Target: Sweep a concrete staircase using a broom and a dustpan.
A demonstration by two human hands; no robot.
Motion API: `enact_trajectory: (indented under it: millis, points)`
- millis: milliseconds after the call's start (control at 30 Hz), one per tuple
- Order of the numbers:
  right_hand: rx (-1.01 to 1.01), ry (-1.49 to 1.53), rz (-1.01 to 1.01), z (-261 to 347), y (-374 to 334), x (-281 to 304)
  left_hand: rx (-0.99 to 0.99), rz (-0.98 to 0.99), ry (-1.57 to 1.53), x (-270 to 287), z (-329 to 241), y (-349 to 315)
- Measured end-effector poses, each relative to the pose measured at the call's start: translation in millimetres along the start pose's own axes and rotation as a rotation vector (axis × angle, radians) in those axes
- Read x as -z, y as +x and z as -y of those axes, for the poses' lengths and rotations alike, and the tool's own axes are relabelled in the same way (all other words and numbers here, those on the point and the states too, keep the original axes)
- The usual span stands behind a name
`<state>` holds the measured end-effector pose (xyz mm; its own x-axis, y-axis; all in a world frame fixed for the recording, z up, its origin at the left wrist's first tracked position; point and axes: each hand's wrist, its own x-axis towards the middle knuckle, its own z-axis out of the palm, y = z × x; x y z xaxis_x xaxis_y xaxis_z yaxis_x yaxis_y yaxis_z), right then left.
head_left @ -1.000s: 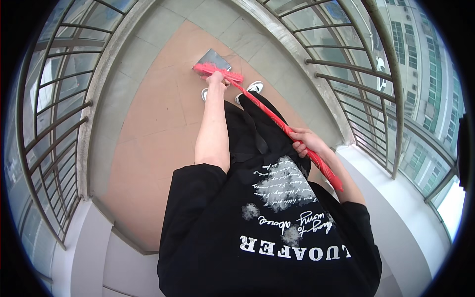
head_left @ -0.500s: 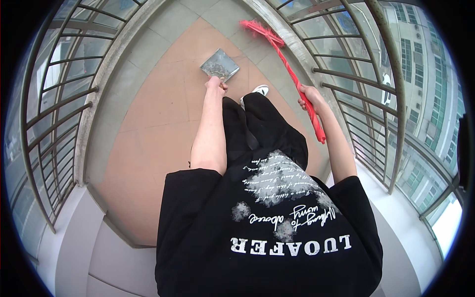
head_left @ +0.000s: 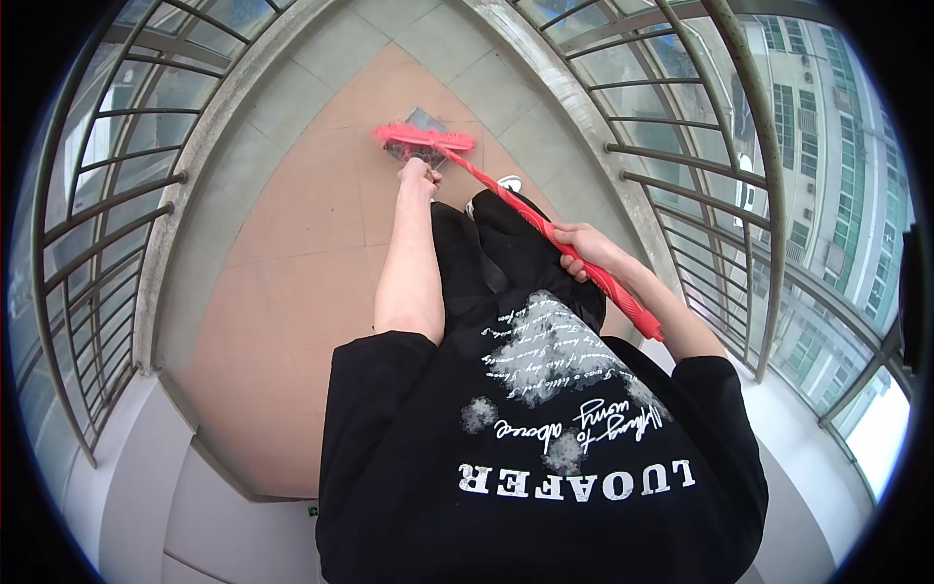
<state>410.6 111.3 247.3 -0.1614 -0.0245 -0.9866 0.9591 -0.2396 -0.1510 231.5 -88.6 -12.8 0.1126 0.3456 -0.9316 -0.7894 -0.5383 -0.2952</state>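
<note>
Black cloth of a shirt [head_left: 409, 438] lay nearest, well on the near side of the grey dustpan [head_left: 425, 119]. The right hand [head_left: 584, 248], nearer and to the right of the dustpan, had its fingers clamped around the handle of a red broom [head_left: 516, 201]. The left hand [head_left: 418, 178] was at the dustpan's near edge, fingers curled together on its grip, though exactly how they wrapped was hard to tell. A white shoe [head_left: 511, 182] showed right of the dustpan. The pinkish-red brush head [head_left: 428, 138] stretched across the dustpan, hiding much of it. Tiled floor [head_left: 292, 253] surrounded the dustpan; metal railings [head_left: 756, 107] stood well apart from it on both sides, a building [head_left: 846, 185] beyond the right one.
</note>
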Motion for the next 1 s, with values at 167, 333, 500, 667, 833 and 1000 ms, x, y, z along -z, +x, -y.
enact_trajectory:
  millis: [167, 333, 500, 667, 833, 1000]
  points:
    - [0.047, 0.014, -0.099, -31.5, -30.4, 4.2, -0.059, 0.039, 0.020, 8.3, -5.5, -2.7]
    - [0.161, 0.096, -0.123, -30.5, -36.4, 4.8, -0.127, 0.085, 0.056, 6.2, -8.6, -2.1]
    - [0.294, -0.038, -0.226, 2.0, -32.8, 0.3, -0.223, 0.137, 0.048, -1.3, -27.7, -4.1]
    - [0.364, -0.163, -0.222, 75.0, -7.6, 30.9, -0.319, 0.155, 0.021, -5.5, -28.8, 3.0]
    - [0.446, -0.348, -0.162, 213.9, 44.6, 75.8, -0.345, 0.132, -0.135, -64.1, -48.8, 10.6]
    - [0.573, -0.411, -0.151, 353.0, 113.6, 109.3, -0.225, 0.012, -0.237, -133.1, -41.2, 10.8]
